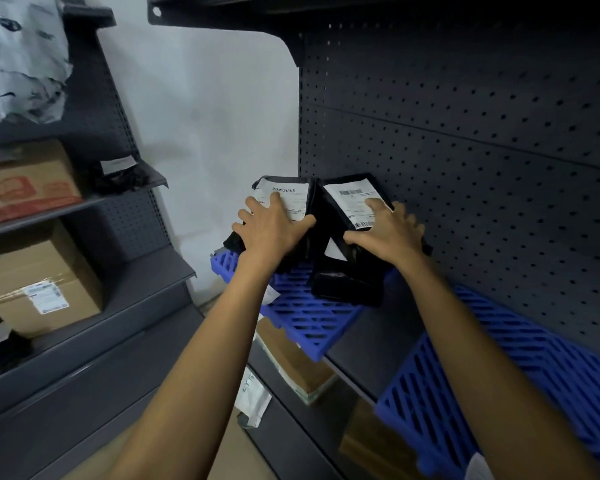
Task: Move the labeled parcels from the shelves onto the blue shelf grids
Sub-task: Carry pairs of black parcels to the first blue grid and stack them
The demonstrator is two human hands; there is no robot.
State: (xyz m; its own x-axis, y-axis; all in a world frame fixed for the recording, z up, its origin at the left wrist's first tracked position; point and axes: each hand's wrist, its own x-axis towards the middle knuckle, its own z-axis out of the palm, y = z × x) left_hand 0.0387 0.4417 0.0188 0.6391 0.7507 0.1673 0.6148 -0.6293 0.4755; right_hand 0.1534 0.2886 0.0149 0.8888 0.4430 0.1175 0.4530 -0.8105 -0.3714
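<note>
Two black parcels with white labels stand side by side on a blue shelf grid (309,320), leaning back at the far left of the right-hand shelf. My left hand (271,226) lies flat on the left parcel (291,192), fingers spread over its label. My right hand (385,230) rests with spread fingers on the right parcel (347,195), its thumb at the lower label edge. A smaller black parcel (347,285) lies on the grid in front of them. A second blue grid (520,358) sits further right on the same shelf.
The dark pegboard back panel (482,150) rises behind the grids. On the left shelving stand a labeled cardboard box (39,289), a red-printed box (25,181), a small black parcel (118,174) and a grey bag (18,57). Boxes and a white envelope (253,400) lie on the shelf below.
</note>
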